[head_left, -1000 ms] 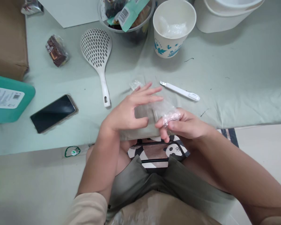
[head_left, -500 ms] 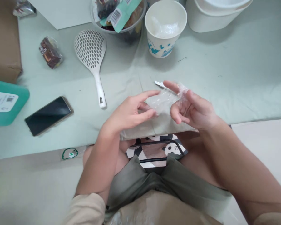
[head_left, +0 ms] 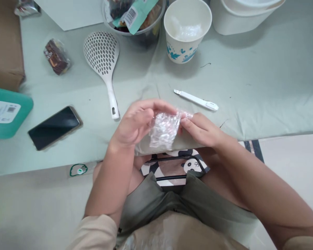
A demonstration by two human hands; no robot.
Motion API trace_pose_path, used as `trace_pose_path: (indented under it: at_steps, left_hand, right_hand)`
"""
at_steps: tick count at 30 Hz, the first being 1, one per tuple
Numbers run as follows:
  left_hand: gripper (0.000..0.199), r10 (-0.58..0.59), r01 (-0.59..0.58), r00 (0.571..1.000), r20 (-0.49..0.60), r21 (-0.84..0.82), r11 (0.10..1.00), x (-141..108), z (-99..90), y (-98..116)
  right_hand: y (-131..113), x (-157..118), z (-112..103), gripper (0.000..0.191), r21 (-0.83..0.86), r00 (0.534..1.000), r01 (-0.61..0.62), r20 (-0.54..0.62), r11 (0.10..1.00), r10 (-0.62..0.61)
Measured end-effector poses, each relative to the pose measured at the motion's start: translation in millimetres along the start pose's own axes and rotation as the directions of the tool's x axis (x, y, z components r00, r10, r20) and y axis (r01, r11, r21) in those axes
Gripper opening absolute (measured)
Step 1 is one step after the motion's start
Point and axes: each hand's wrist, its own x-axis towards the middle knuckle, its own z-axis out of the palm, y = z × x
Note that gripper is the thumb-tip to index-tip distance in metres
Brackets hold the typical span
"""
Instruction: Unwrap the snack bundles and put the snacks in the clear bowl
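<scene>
Crinkled clear plastic wrap [head_left: 163, 130] hangs between my hands, just above the table's front edge. My left hand [head_left: 139, 121] curls round its left side, the fingers bent over its top. At its right end my right hand [head_left: 205, 129] pinches a twisted part of the wrap between thumb and fingers. A white utility knife [head_left: 197, 100] lies on the cloth just beyond my right hand, its blade end pointing left. Some fingertips are hidden behind the wrap.
On the cloth-covered table stand a paper cup [head_left: 187, 33] with clear plastic inside, white tubs [head_left: 243, 19] and a filled clear bowl [head_left: 158, 24]. A slotted skimmer [head_left: 101, 52], a wrapped snack [head_left: 56, 57], a phone [head_left: 55, 127] and a green container [head_left: 23, 107] are left.
My hands have closed in on the plastic wrap, which is now bunched between them. My right hand has turned over and moved off the utility knife, which shows fully.
</scene>
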Motion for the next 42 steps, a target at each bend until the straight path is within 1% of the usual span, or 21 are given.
trace_pose_path:
  at_steps: [3, 6, 8, 10, 12, 13, 16, 19, 22, 24, 26, 28, 31, 32, 33, 35, 36, 39, 40, 42]
  left_hand:
    - [0.058, -0.054, 0.061, 0.995, 0.079, -0.086, 0.994, 3, -3.8, -3]
    - [0.069, -0.095, 0.103, 0.985, 0.146, -0.049, 0.993, 5, -5.9, -5]
    - [0.075, -0.113, 0.109, 0.985, 0.131, 0.037, 0.993, 7, -5.6, -6]
    - [0.079, -0.126, 0.115, 0.989, 0.076, 0.142, 0.983, 8, -4.7, -7]
    - [0.081, -0.143, 0.132, 0.989, 0.044, 0.200, 0.971, 10, -4.4, -10]
    - [0.082, -0.161, 0.147, 0.986, 0.055, 0.194, 0.970, 10, -4.8, -11]
    - [0.088, -0.216, 0.201, 0.968, 0.131, 0.116, 0.973, 11, -7.8, -15]
    - [0.092, -0.209, 0.192, 0.964, 0.163, 0.113, 0.975, 13, -10.3, -16]
    - [0.090, -0.190, 0.161, 0.970, 0.150, 0.189, 0.969, 14, -8.6, -15]
    - [0.085, -0.190, 0.154, 0.971, 0.146, 0.232, 0.961, 13, -5.6, -13]
    - [0.082, -0.196, 0.151, 0.967, 0.160, 0.260, 0.954, 13, -2.5, -12]
    - [0.084, -0.196, 0.147, 0.968, 0.154, 0.284, 0.947, 12, -0.4, -12]
    - [0.084, -0.203, 0.166, 0.976, 0.076, 0.343, 0.925, 12, 0.8, -15]
    - [0.084, -0.205, 0.176, 0.978, 0.041, 0.362, 0.915, 12, 0.9, -16]
    - [0.083, -0.204, 0.184, 0.979, 0.013, 0.377, 0.908, 12, 1.0, -16]
    - [0.081, -0.201, 0.191, 0.979, -0.017, 0.395, 0.898, 12, 1.3, -17]
    - [0.081, -0.201, 0.191, 0.979, -0.015, 0.399, 0.897, 11, 1.4, -16]
    - [0.074, -0.211, 0.183, 0.977, 0.025, 0.401, 0.897, 10, 1.3, -15]
    - [0.069, -0.209, 0.175, 0.977, 0.043, 0.400, 0.900, 10, 1.3, -15]
    - [0.059, -0.206, 0.159, 0.975, 0.079, 0.391, 0.907, 8, 1.3, -14]
  right_hand:
    - [1, 1, 3, 0.090, -0.043, 0.999, 0.027, 0.022, 0.999, -0.026]
    - [2, 0, 5, 0.094, -0.052, 0.997, 0.069, 0.025, 0.996, -0.068]
    - [3, -1, 5, 0.093, -0.051, 0.998, 0.059, 0.030, 0.997, -0.058]
    - [4, -3, 5, 0.090, -0.037, 0.998, 0.044, 0.047, 0.998, -0.042]
    - [4, -3, 4, 0.088, -0.027, 0.997, 0.039, 0.064, 0.999, -0.037]
    - [4, -3, 4, 0.088, -0.027, 0.997, 0.040, 0.066, 0.999, -0.038]
    - [3, -4, 3, 0.087, -0.014, 0.997, 0.042, 0.062, 0.999, -0.041]
    - [1, -5, 2, 0.085, 0.050, 0.997, 0.056, 0.055, 0.997, -0.059]
    - [-1, -7, 3, 0.081, 0.141, 0.995, 0.082, 0.050, 0.987, -0.089]
    - [-1, -8, 4, 0.081, 0.202, 0.994, 0.088, 0.044, 0.976, -0.098]
    - [0, -8, 5, 0.083, 0.258, 0.996, 0.061, 0.050, 0.964, -0.076]
    - [2, -8, 6, 0.085, 0.309, 0.997, 0.009, 0.066, 0.951, -0.031]
    - [2, -8, 6, 0.084, 0.367, 0.997, -0.061, 0.062, 0.928, 0.041]
    - [1, -7, 5, 0.080, 0.381, 0.997, -0.072, 0.047, 0.922, 0.058]
    - [0, -7, 4, 0.071, 0.393, 0.997, -0.076, 0.030, 0.917, 0.070]
    - [-2, -7, 2, 0.042, 0.402, 0.996, -0.081, 0.000, 0.912, 0.088]
    - [-3, -6, 1, 0.033, 0.397, 0.995, -0.086, -0.006, 0.914, 0.096]
    - [-3, -5, 1, 0.042, 0.340, 0.993, -0.112, -0.007, 0.934, 0.122]
    - [-2, -4, 2, 0.043, 0.315, 0.992, -0.118, -0.010, 0.942, 0.128]
    - [0, -3, 3, 0.036, 0.252, 0.991, -0.122, -0.017, 0.960, 0.130]
